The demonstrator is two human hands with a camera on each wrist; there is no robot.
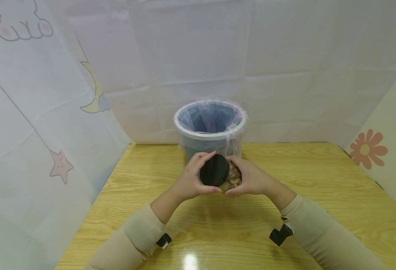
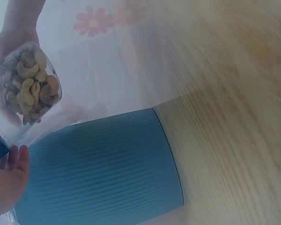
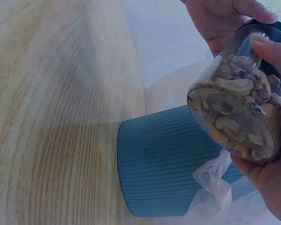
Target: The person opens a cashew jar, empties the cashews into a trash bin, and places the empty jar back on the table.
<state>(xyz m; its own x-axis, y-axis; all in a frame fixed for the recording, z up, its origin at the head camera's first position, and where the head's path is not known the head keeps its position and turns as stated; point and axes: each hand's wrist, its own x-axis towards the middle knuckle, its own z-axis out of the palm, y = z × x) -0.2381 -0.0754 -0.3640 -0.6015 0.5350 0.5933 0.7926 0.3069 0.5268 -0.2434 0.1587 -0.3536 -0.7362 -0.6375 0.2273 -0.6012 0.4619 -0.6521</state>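
A clear jar of nuts with a black lid is held tilted in front of the bin. Cashews and darker nuts show through its wall and base in both wrist views. My left hand curls its fingers and thumb round the lid's edge. With fingers and thumb around the clear body, my right hand grips the jar from the right. Behind both hands stands a blue ribbed bin with a white rim and a thin see-through liner draped over it.
The bin stands at the far edge of a wooden table. A pale printed curtain hangs behind and along both sides. Small black devices are strapped at each sleeve's cuff.
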